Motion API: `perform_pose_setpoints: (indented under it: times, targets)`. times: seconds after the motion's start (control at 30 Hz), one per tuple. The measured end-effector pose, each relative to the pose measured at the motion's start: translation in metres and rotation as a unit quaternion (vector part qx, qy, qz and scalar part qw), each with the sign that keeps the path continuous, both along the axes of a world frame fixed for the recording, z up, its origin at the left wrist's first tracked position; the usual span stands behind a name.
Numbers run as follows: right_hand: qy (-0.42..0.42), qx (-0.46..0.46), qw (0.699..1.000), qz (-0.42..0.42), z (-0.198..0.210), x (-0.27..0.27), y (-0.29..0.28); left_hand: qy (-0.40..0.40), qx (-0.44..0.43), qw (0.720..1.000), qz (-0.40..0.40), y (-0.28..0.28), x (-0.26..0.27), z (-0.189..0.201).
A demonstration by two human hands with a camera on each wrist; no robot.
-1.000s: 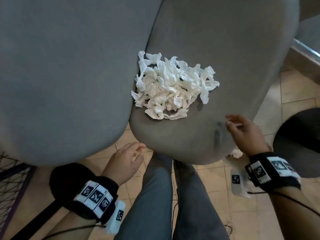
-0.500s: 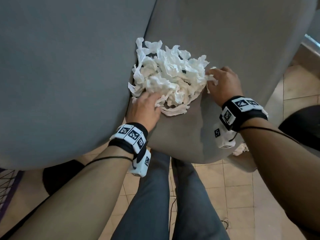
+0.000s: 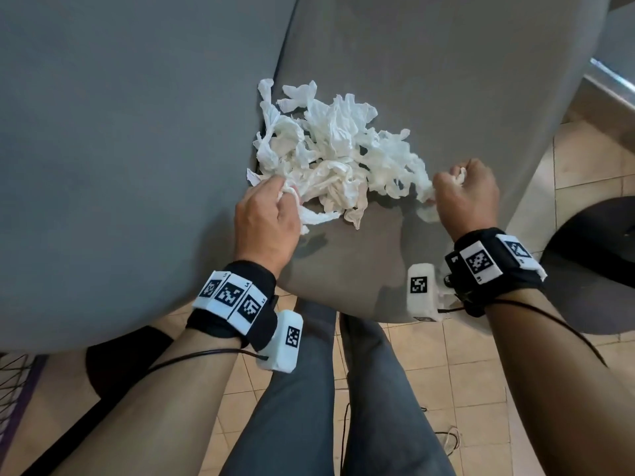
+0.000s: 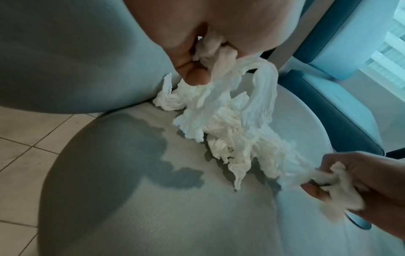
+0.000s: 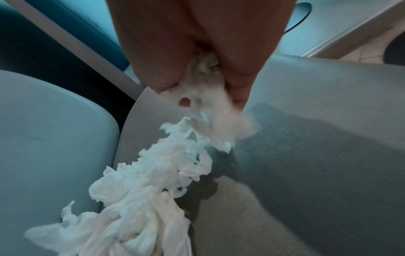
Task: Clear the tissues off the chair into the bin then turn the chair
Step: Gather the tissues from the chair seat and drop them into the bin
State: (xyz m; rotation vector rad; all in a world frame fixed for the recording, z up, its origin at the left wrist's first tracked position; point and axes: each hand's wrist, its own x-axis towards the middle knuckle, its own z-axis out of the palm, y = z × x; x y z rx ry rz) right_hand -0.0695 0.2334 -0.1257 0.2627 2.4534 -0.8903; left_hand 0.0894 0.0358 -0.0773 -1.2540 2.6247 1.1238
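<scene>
A heap of crumpled white tissues (image 3: 330, 152) lies on the grey chair seat (image 3: 446, 97), against the backrest (image 3: 120, 132). My left hand (image 3: 275, 204) grips the heap's near left edge, fingers curled round tissue (image 4: 219, 57). My right hand (image 3: 460, 187) clutches a wad at the heap's right end, the tissue stretched out from it (image 5: 206, 97). The left wrist view shows the tissues (image 4: 230, 124) strung between both hands, the right hand (image 4: 342, 180) low at the right. No bin is in view.
Beige floor tiles (image 3: 464, 365) and my grey-trousered legs (image 3: 302, 407) lie below the seat edge. A dark round object (image 3: 598, 262) sits on the floor at the right. A dark wire frame (image 3: 13, 389) is at the lower left. Teal chairs (image 4: 342, 57) stand behind.
Both hands have closed on the heap's edges and pulled back towards me, so the tissues are drawn out and spread between them. A second ago both hands were off the heap.
</scene>
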Motion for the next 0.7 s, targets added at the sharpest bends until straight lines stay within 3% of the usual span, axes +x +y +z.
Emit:
perform_pose_setpoints:
  times: [0.1, 0.23, 0.37, 0.43, 0.5, 0.7]
  targets:
    - [-0.002, -0.060, 0.998, -0.032, 0.002, 0.005, -0.007, -0.016, -0.001, 1.000, 0.019, -0.002, -0.007, 0.002]
    - [-0.003, -0.067, 0.997, 0.031, 0.002, 0.006, -0.023, -0.075, -0.018, 0.997, -0.016, -0.005, -0.016, -0.005]
    - [-0.045, 0.004, 0.985, 0.166, -0.008, 0.004, -0.038, -0.121, 0.047, 0.991, -0.037, -0.005, -0.023, -0.022]
    - [-0.051, 0.046, 0.979, 0.193, -0.011, 0.001, -0.042, -0.166, 0.037, 0.984, -0.059, -0.006, -0.024, -0.032]
    - [-0.047, 0.073, 0.980, 0.180, -0.011, -0.003, -0.042, -0.193, 0.019, 0.979, -0.069, -0.007, -0.024, -0.036]
    - [-0.049, 0.030, 0.995, 0.080, 0.000, -0.006, -0.023, -0.122, 0.007, 0.992, -0.027, 0.000, -0.018, -0.015]
